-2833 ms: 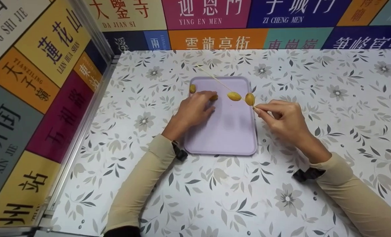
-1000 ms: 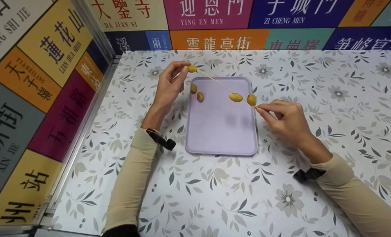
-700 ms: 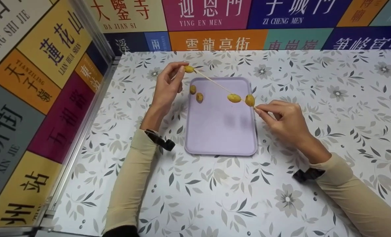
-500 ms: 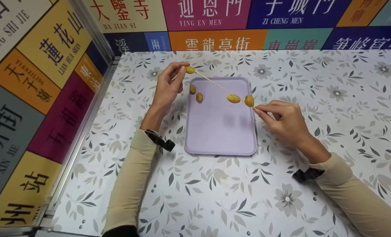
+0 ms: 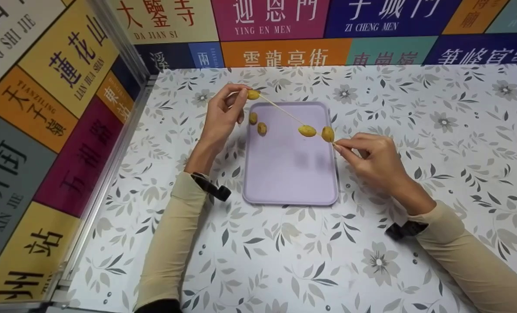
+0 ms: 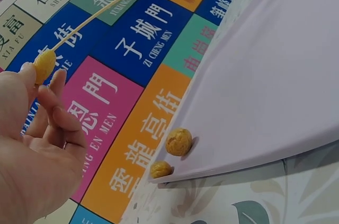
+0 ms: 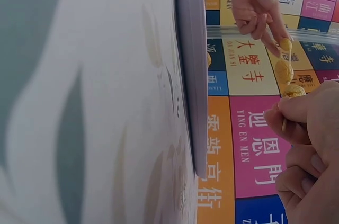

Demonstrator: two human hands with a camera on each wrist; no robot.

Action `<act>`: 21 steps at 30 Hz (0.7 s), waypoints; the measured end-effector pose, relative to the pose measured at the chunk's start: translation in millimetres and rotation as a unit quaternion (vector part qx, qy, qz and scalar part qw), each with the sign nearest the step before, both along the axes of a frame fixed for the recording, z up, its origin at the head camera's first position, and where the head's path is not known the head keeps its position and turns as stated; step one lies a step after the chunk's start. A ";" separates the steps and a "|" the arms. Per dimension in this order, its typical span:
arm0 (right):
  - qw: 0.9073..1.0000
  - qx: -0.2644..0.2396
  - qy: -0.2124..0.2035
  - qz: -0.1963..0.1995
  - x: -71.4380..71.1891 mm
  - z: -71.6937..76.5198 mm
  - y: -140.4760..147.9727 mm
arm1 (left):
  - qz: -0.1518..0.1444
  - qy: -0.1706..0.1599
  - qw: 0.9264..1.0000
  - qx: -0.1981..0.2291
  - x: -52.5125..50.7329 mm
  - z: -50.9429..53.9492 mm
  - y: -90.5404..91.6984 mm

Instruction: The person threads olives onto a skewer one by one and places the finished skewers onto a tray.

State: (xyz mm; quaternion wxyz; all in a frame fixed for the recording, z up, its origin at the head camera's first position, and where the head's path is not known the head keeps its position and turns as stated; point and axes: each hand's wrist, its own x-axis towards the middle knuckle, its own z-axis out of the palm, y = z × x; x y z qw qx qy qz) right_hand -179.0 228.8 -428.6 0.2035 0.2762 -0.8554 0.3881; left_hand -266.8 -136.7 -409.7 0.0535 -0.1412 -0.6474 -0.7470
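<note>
My left hand (image 5: 225, 109) pinches a yellow-brown oval fruit (image 5: 253, 94) at the far end of a thin wooden skewer (image 5: 280, 108). My right hand (image 5: 375, 158) pinches the near end of the skewer, beside the tray's right edge. Two more fruits are threaded on it: one (image 5: 307, 131) toward the middle and one (image 5: 328, 134) close to the right fingertips. In the left wrist view the held fruit (image 6: 44, 66) sits at the skewer's end, between thumb and fingers. The skewer slants above the lilac tray (image 5: 291, 187).
Two loose fruits, one (image 5: 253, 118) against the tray's left rim and one (image 5: 261, 128) beside it, lie in the upper left corner. The tray stands on a flower-patterned white tabletop (image 5: 284, 256). Panels with colourful lettering (image 5: 284, 52) rise behind and at the left.
The left hand has gone from the tray up to the skewer's far end, where it now holds a fruit. The right hand keeps its pinch, nearly still.
</note>
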 end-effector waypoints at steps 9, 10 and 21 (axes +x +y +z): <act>1.000 0.005 -0.019 0.002 1.3 -1.0 1.2 | -0.002 0.007 1.000 0.019 3.9 5.1 5.2; 1.000 0.006 -0.023 0.003 1.5 -1.3 1.3 | -0.001 0.010 1.000 0.018 3.9 5.0 5.7; 0.999 -0.002 -0.031 0.020 2.0 -1.5 0.7 | 0.009 0.012 1.000 -0.003 5.4 4.0 7.6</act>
